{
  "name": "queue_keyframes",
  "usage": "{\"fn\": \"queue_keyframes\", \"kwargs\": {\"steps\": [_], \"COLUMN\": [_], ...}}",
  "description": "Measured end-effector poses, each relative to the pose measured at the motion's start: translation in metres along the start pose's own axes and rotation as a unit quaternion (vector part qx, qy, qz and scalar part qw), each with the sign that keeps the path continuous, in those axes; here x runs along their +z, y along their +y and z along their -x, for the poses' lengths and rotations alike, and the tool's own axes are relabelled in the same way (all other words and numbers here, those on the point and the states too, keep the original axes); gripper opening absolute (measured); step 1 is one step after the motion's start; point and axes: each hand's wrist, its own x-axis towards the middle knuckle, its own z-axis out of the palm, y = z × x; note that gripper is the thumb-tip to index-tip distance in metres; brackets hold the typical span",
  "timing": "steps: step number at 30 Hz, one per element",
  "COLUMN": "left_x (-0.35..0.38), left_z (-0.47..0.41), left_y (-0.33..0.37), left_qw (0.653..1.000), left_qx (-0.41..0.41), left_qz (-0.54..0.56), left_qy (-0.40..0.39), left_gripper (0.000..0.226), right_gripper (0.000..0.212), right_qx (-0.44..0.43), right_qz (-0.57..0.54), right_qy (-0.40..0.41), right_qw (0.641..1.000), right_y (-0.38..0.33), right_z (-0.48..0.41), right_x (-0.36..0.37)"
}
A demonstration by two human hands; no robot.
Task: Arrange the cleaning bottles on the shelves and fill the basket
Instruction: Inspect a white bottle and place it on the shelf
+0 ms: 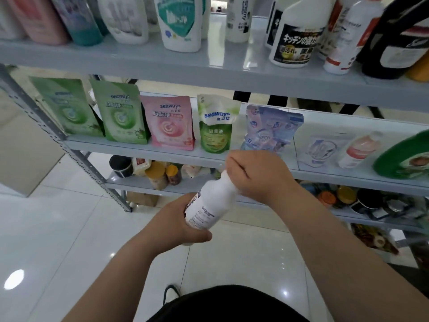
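Black garment (222,306): showing at the bottom edge, nearest the camera, over a white tiled floor (69,228).
Left hand (181,220): wrapping its fingers and thumb around the lower body of the white "Oil enemy" bottle (212,204), holding it from below.
White "Oil enemy" bottle: being held in the air in front of the shelving, tilting with its top towards the upper right, its base towards the person; it is resting on no shelf.
Right hand (255,176): closing over the bottle's top end, fingers curling around the neck; the cap is hiding under the hand.
Bottom shelf (130,182): carrying a dark jar (120,166) and a yellow-lidded jar (156,175) close together.
Middle shelf (130,148): lying just behind the right hand. Standing in a row from the left: two green seaways pouches (123,112), a pink seaways pouch (170,123), a white-and-green seaways pouch (216,126), a pale blue pouch (271,129). Further right a green bottle (404,156) is blurring at the frame edge.
Top shelf (139,59): holding upright bottles, among them a teal-labelled white bottle (178,22), a second white "Oil enemy" type bottle (239,17) and a black-labelled white bottle with Japanese print (294,36).
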Motion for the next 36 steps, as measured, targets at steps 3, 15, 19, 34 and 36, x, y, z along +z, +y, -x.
{"fn": "queue_keyframes", "kwargs": {"steps": [3,15,19,34,36], "left_x": [-0.018,-0.079,-0.083,-0.11,-0.12], "left_z": [-0.002,-0.019,-0.024,-0.1,-0.119], "left_y": [-0.001,0.02,0.03,0.125,0.145], "left_qw": [0.999,0.918,0.891,0.939,0.944], "left_qx": [0.013,0.084,0.105,0.247,0.288], "left_qz": [0.014,0.385,0.433,0.239,0.159], "left_qy": [0.037,-0.042,-0.085,-0.005,0.007], "left_gripper": [0.067,0.062,0.057,0.057,0.053], "right_gripper": [0.042,0.048,0.045,0.069,0.066], "right_qx": [0.139,0.239,0.201,0.122,0.097], "right_qz": [-0.138,-0.645,-0.604,-0.557,-0.535], "right_qy": [0.016,0.221,0.207,0.272,0.298], "right_qw": [0.98,0.691,0.743,0.775,0.784], "right_y": [-0.015,-0.081,-0.082,-0.025,-0.011], "right_z": [-0.025,-0.056,-0.059,-0.091,-0.102], "right_x": [0.005,0.054,0.038,-0.029,-0.045]}}
